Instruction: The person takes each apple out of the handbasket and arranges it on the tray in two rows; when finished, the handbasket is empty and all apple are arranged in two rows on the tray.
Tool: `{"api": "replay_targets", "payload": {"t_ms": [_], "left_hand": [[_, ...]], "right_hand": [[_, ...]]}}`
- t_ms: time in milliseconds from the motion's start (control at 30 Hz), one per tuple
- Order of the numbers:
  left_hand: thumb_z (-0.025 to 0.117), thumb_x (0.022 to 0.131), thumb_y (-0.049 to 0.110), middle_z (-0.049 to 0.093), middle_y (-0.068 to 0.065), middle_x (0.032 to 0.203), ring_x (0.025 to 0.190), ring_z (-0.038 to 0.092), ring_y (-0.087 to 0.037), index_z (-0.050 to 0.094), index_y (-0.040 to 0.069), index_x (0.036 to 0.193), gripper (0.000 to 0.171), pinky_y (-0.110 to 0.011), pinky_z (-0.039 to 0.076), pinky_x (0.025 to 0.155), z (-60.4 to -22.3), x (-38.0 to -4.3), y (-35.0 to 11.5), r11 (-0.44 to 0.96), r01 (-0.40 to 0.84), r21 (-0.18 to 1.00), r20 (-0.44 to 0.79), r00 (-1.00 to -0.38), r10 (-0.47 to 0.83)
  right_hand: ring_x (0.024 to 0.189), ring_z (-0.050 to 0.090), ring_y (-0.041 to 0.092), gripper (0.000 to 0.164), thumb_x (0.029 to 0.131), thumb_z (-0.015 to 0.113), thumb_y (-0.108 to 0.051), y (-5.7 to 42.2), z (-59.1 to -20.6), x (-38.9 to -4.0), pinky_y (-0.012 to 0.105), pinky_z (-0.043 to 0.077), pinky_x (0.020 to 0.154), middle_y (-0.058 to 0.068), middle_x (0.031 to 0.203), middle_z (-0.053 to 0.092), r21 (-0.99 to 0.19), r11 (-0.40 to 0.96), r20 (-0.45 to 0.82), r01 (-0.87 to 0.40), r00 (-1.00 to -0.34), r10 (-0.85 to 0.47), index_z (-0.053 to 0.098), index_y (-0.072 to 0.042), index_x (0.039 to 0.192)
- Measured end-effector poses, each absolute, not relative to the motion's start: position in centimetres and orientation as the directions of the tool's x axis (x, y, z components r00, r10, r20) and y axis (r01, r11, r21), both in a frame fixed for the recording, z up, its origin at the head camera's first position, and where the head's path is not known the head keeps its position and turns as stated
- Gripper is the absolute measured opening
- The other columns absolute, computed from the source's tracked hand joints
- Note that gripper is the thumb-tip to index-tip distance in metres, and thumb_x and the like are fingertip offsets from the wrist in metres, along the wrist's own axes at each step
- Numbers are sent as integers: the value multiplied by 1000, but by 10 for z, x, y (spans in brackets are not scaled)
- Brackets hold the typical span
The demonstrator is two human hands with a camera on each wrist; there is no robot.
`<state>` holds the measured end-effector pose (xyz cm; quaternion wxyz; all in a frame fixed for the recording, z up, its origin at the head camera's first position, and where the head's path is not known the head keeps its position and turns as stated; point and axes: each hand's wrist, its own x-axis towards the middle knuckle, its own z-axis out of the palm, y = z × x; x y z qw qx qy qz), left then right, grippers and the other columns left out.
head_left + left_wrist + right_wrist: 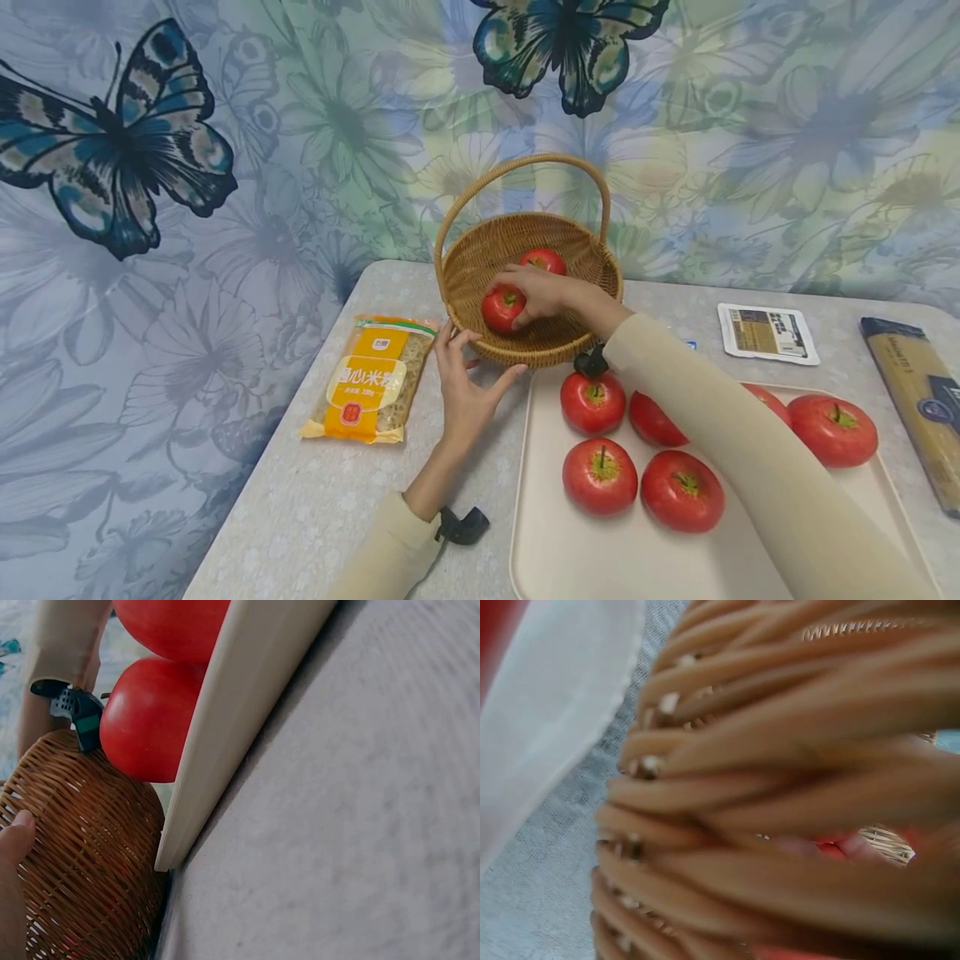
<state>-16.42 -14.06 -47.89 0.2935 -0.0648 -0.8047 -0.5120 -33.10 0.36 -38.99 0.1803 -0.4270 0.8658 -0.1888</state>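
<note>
A wicker basket with a tall arched handle stands near the wall, its opening tilted toward me. My right hand reaches over its rim and grips a red apple inside. Another apple lies deeper in the basket, partly behind that hand. My left hand touches the outside of the basket at its front left, fingers and thumb spread; its thumb rests against the weave in the left wrist view. The right wrist view is mostly filled by blurred wicker, with bits of red showing through.
Right of the left arm lies a cream tray holding several red apples, some partly hidden by the right sleeve. A yellow food packet lies left of the basket. A white sealed pack and a long brown package are farther right.
</note>
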Motion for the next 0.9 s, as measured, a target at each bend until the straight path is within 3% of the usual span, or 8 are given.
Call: {"api": "replay_targets", "payload": {"t_ms": [200, 500, 667, 900], "left_hand": [[88, 72, 31, 22, -17, 154, 142, 30, -32, 45, 12, 121, 68, -53, 53, 81, -481, -161, -139, 468, 412, 782, 542, -820, -185], [88, 73, 27, 20, -20, 153, 141, 30, -39, 44, 9, 121, 68, -53, 54, 86, -483, -160, -139, 403, 439, 803, 538, -825, -173], [88, 74, 26, 20, -19, 154, 140, 31, -39, 44, 10, 122, 67, -48, 55, 87, -483, -160, -139, 400, 439, 804, 537, -826, -172], [88, 74, 26, 19, -17, 154, 140, 31, -39, 44, 6, 123, 69, -53, 53, 86, -481, -164, -139, 400, 437, 806, 537, -823, -183]], "right_hand": [[139, 37, 37, 61, 76, 84, -19, 9, -390, -327, 60, 33, 111, 13, 148, 43, -476, 548, -113, -688, -570, -814, 56, -20, 130], [127, 48, 26, 63, 75, 86, -20, 44, -354, -301, 48, 41, 106, 5, 134, 53, -516, 416, 118, -749, -543, -832, 57, -19, 132], [124, 48, 24, 64, 75, 86, -17, 88, -324, -271, 44, 51, 92, 5, 135, 53, -499, 386, 211, -776, -540, -814, 57, -20, 132], [117, 50, 21, 71, 72, 87, -11, 178, -309, -214, 24, 58, 70, 5, 137, 49, -500, 460, 186, -734, -610, -770, 55, -21, 135]]}}
